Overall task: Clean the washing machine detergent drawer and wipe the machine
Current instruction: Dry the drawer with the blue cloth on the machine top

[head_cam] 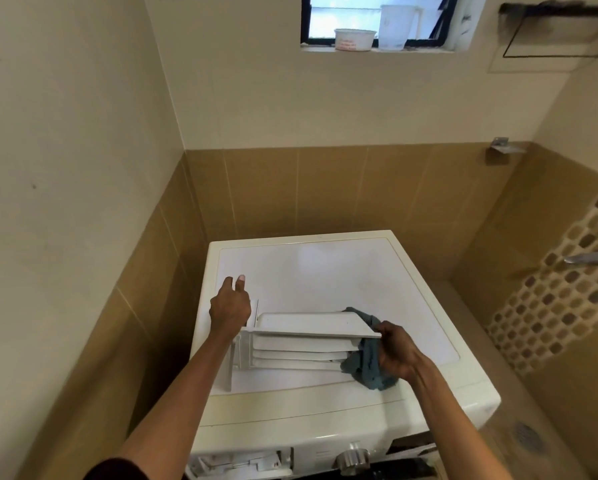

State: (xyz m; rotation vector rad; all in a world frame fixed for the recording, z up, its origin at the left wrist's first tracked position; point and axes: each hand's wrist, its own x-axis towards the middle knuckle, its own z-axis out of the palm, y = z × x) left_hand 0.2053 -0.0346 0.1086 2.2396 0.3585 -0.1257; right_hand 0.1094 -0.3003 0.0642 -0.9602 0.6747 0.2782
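The right grip (394,351) clutches the cloth (363,370) against the drawer (304,323); the left grip (230,306) hold is unclear; unsteadied, the drawer could skid off the machine (325,265).

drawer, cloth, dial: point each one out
drawer (308,323), head view, on its flat upper panel
cloth (365,370), head view, on its bunched lower part
dial (353,458), head view, on its silver face

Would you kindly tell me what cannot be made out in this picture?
Head view.
Grip of the left hand: hidden by its back and the drawer.
Part of the cloth: covered by the right hand.
Front of the washing machine: cut by the bottom edge.
Print on the tub: too small.
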